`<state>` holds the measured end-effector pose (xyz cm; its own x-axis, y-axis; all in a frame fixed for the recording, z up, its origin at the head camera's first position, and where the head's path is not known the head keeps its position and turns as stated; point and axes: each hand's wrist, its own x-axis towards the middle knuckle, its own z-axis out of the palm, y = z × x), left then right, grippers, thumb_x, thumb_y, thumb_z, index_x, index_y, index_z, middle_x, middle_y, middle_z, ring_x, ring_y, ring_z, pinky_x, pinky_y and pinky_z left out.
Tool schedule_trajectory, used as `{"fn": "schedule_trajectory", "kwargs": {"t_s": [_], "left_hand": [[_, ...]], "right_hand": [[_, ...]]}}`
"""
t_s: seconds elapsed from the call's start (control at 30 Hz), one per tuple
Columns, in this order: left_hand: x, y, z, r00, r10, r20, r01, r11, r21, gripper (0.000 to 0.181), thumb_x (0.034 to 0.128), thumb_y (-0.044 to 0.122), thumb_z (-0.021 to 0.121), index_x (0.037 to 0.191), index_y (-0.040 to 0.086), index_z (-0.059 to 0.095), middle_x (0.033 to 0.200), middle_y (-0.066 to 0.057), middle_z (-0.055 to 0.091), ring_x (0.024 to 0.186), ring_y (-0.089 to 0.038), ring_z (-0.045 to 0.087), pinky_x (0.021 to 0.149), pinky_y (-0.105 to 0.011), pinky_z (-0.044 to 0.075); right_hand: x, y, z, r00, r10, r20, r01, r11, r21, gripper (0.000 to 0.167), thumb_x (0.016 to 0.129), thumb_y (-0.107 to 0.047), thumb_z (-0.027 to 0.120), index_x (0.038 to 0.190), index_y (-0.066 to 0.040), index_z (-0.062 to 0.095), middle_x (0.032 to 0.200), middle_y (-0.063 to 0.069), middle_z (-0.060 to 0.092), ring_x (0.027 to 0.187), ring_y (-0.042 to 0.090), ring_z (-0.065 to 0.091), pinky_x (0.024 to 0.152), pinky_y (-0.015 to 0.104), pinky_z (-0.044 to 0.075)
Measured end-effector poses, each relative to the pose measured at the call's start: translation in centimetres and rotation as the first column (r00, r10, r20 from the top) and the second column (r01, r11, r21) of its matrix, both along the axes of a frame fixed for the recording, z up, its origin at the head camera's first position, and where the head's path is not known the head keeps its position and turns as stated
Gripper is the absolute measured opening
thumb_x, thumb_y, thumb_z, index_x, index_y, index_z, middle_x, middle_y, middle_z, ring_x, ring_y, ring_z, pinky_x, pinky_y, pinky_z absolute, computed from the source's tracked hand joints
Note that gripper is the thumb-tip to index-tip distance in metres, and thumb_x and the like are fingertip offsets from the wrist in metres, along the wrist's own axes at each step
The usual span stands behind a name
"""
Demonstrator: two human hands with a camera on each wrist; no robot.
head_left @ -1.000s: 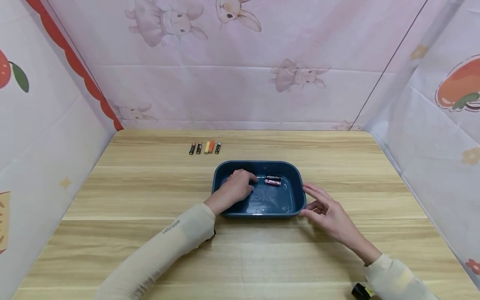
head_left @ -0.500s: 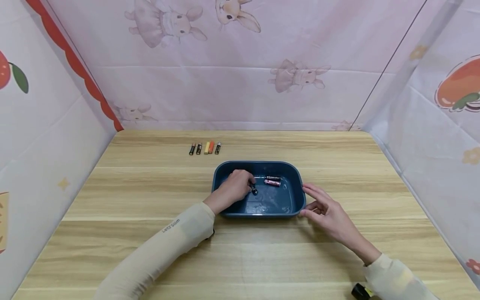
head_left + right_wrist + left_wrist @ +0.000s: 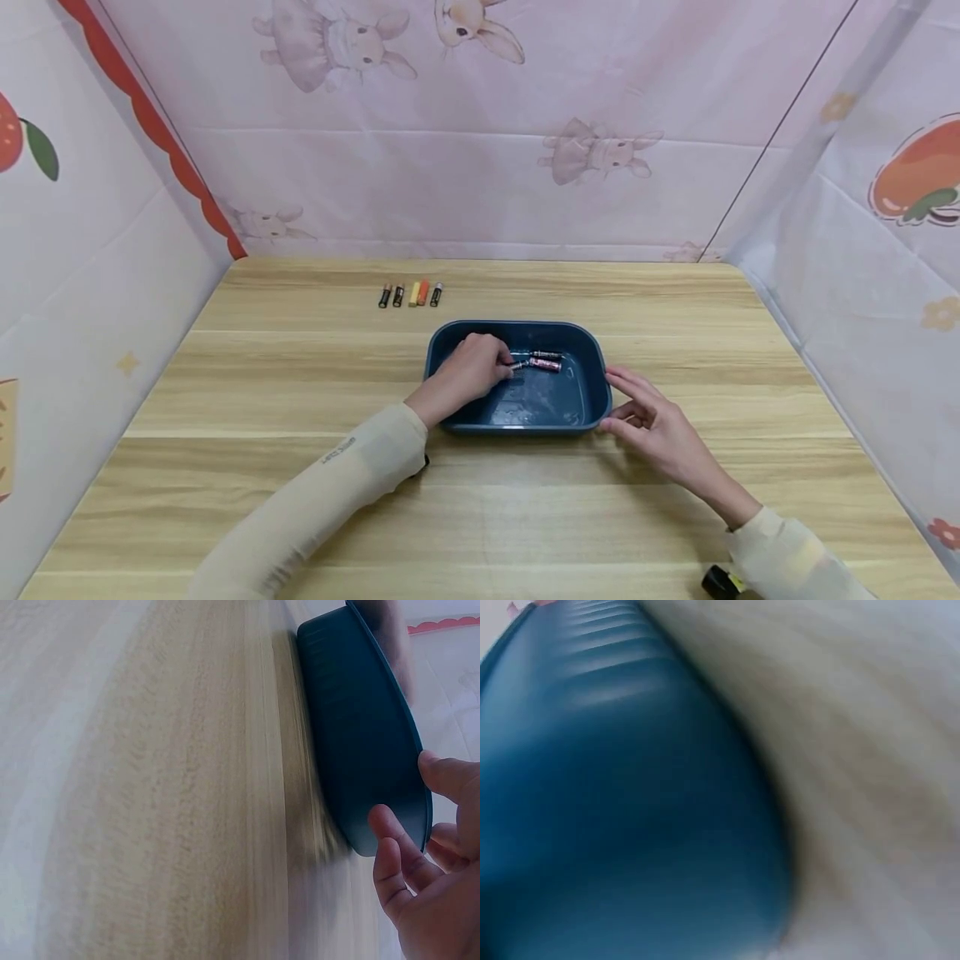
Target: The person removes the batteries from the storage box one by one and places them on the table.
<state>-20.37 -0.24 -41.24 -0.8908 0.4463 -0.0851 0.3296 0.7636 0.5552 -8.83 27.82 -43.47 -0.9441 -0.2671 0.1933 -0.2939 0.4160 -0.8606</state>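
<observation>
A dark blue plastic bin sits on the wooden table. My left hand reaches inside it and pinches a small battery whose end shows past the fingertips. Against that end lies a pink battery, with a dark battery just behind it on the bin floor. My right hand touches the outside of the bin at its front right corner, thumb and fingers spread apart. Up close, the right wrist view has its fingertips on the bin's wall and rim. The left wrist view is blurred and mostly bin wall.
Behind the bin, a row of batteries lies on the table: black ones, a yellow one, an orange one and another black one. Printed cloth walls enclose the table's back and sides.
The battery in my left hand has turned from slanting toward the front to pointing right, near the two others. My right hand and the bin stay put.
</observation>
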Motion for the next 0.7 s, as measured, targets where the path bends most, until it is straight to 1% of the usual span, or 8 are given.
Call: {"fn": "schedule_trajectory", "kwargs": {"t_s": [0.1,0.23,0.3,0.37,0.43,0.53,0.6,0.7], "left_hand": [[0.1,-0.3,1.6,1.000,0.014,-0.001,-0.014,0.998,0.062,0.013,0.0987,0.015,0.073,0.108,0.007,0.078,0.093,-0.001,0.071,0.075,-0.013,0.062,0.068,-0.029,0.054],[0.1,-1.5,4.6,0.999,0.041,-0.019,-0.037,0.984,0.173,0.019,0.1002,0.016,0.071,0.116,0.007,0.076,0.092,-0.002,0.070,0.074,-0.016,0.061,0.061,-0.027,0.050],[0.0,-2.4,6.2,0.997,0.078,-0.028,-0.070,0.973,0.221,0.021,0.1009,0.018,0.070,0.120,0.009,0.075,0.094,-0.002,0.070,0.077,-0.018,0.061,0.062,-0.029,0.050],[-0.2,-3.4,7.7,0.991,0.134,-0.024,-0.124,0.960,0.253,0.023,0.1014,0.021,0.069,0.122,0.012,0.074,0.097,-0.002,0.070,0.081,-0.020,0.061,0.064,-0.032,0.051],[-0.5,-4.6,9.1,0.981,0.193,-0.007,-0.183,0.940,0.287,0.025,0.1019,0.024,0.069,0.124,0.014,0.073,0.103,-0.004,0.070,0.087,-0.021,0.061,0.067,-0.033,0.051],[-1.2,-6.6,10.8,0.963,0.270,0.011,-0.258,0.906,0.334,0.029,0.1021,0.026,0.068,0.128,0.013,0.071,0.111,-0.007,0.070,0.095,-0.023,0.061,0.072,-0.034,0.051],[-1.5,-8.0,11.7,0.952,0.305,0.024,-0.292,0.882,0.371,0.032,0.1027,0.026,0.067,0.131,0.010,0.069,0.117,-0.009,0.068,0.098,-0.024,0.061,0.075,-0.034,0.051],[-2.1,-10.0,12.6,0.936,0.347,0.053,-0.335,0.840,0.427,0.036,0.1038,0.025,0.065,0.135,0.006,0.066,0.122,-0.012,0.066,0.102,-0.025,0.061,0.079,-0.035,0.052]], "right_hand": [[0.0,0.0,0.1,1.000,0.001,-0.004,-0.001,1.000,0.003,0.060,0.094,0.000,0.074,0.149,0.006,0.049,0.157,0.021,0.041,0.092,0.016,0.072,0.074,0.021,0.055],[0.0,0.0,0.2,1.000,0.001,-0.003,-0.001,1.000,0.008,0.060,0.094,-0.001,0.074,0.149,0.006,0.049,0.157,0.021,0.041,0.093,0.016,0.072,0.075,0.021,0.055],[0.0,-0.1,0.2,1.000,0.000,0.000,0.000,1.000,0.010,0.060,0.094,-0.002,0.074,0.149,0.006,0.049,0.157,0.020,0.041,0.093,0.016,0.072,0.075,0.021,0.055],[0.0,-0.1,0.2,1.000,0.000,0.002,0.000,1.000,0.011,0.060,0.095,-0.003,0.074,0.149,0.006,0.049,0.157,0.020,0.041,0.093,0.016,0.072,0.075,0.021,0.055],[0.0,-0.1,0.2,1.000,0.001,0.005,-0.001,1.000,0.007,0.060,0.095,-0.003,0.074,0.149,0.006,0.049,0.157,0.020,0.041,0.093,0.016,0.072,0.075,0.022,0.055],[0.1,-0.1,0.3,1.000,0.001,0.008,-0.001,1.000,0.003,0.060,0.095,-0.003,0.074,0.149,0.006,0.049,0.157,0.020,0.041,0.093,0.017,0.072,0.075,0.022,0.056],[0.1,-0.1,0.3,1.000,-0.001,0.011,0.001,1.000,0.003,0.060,0.095,-0.003,0.074,0.149,0.005,0.049,0.157,0.020,0.041,0.093,0.017,0.072,0.076,0.022,0.056],[0.0,-0.1,0.3,1.000,-0.007,0.014,0.007,1.000,0.007,0.060,0.095,-0.004,0.074,0.149,0.005,0.050,0.158,0.019,0.041,0.093,0.016,0.072,0.076,0.022,0.056]]}}
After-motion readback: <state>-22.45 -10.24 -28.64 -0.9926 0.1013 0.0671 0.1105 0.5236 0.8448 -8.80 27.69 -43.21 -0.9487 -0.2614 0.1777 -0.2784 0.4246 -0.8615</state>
